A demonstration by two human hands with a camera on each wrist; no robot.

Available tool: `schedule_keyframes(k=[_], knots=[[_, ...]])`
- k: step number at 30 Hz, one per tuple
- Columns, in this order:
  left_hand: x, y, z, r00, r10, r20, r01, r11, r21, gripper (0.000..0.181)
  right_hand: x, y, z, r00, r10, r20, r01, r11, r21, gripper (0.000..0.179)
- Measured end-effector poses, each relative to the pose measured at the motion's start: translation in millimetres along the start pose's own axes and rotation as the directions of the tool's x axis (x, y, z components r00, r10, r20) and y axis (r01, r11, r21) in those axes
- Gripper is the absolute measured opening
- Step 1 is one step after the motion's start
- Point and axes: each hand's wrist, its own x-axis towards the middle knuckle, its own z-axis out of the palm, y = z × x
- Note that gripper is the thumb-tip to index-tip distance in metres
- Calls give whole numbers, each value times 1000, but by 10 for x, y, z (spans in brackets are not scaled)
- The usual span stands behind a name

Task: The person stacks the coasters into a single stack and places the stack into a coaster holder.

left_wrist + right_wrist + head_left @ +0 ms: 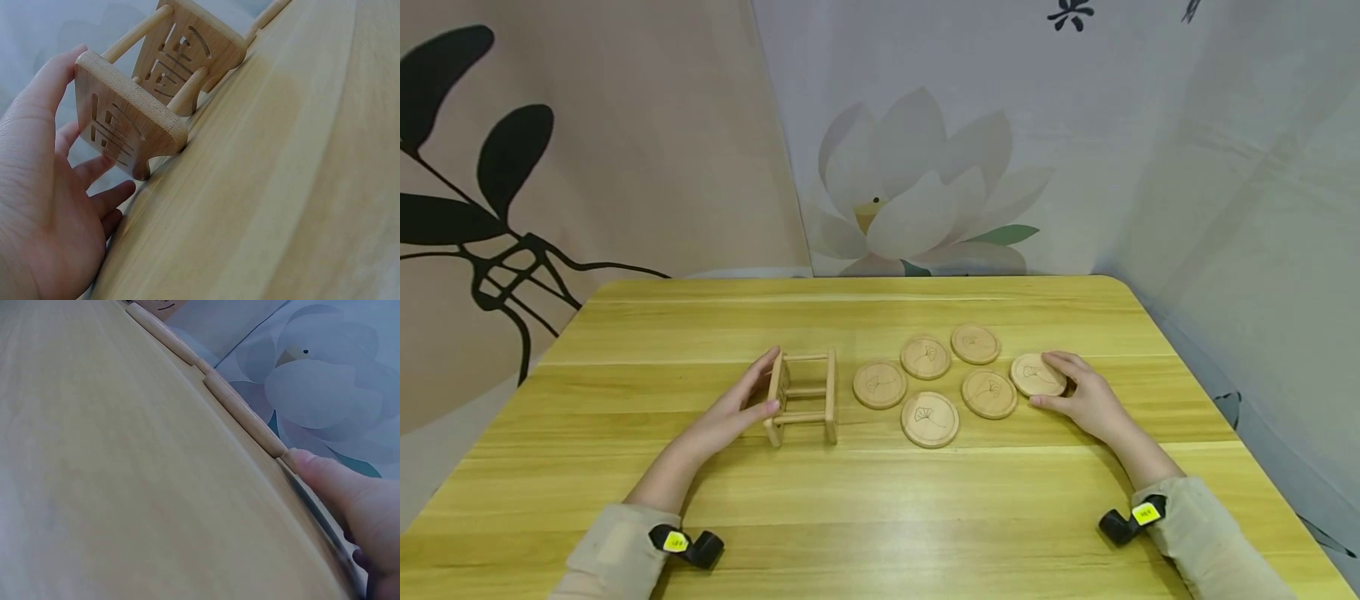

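A small wooden coaster rack [806, 416] stands on the table, its two end panels joined by thin rods. My left hand [735, 416] grips the left panel, one digit at each end of it. In the left wrist view the rack's panel [128, 119] shows cut-out slots, and the digit of my left hand [44, 181] touches its upper corner. At the right, my right hand [1086, 397] holds a round wooden coaster [1037, 375] by its edge between thumb and fingers. The right wrist view shows the thumb of my right hand [340, 487] at a coaster's edge.
Several more round coasters with a leaf engraving lie flat between the hands, among them a left one [880, 385], a front one [930, 420] and a back one [975, 344]. The wooden table [880, 525] ends at a printed cloth backdrop [1000, 150].
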Motion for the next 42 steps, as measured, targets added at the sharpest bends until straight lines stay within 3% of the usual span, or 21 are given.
schedule_keyframes(k=[5, 8, 11, 30, 42], knots=[[-20, 119, 16, 1000, 1, 8, -1, 1000, -6, 68, -19, -12, -11, 999, -10, -36, 10, 1000, 6, 81], [-15, 108, 12, 1000, 0, 8, 0, 1000, -11, 69, -20, -10, -21, 998, -14, -54, 14, 1000, 3, 81], [2, 0, -3, 1000, 1, 2, -1, 1000, -9, 69, -13, -16, -26, 997, -15, -71, 16, 1000, 10, 81], [-3, -10, -5, 1000, 1, 2, -1, 1000, -1, 68, -23, -229, -26, 993, -33, -111, 41, 996, 76, 79], [-57, 307, 37, 1000, -13, 10, 13, 1000, -21, 68, -38, -417, 35, 994, -66, -91, 76, 992, 100, 77]])
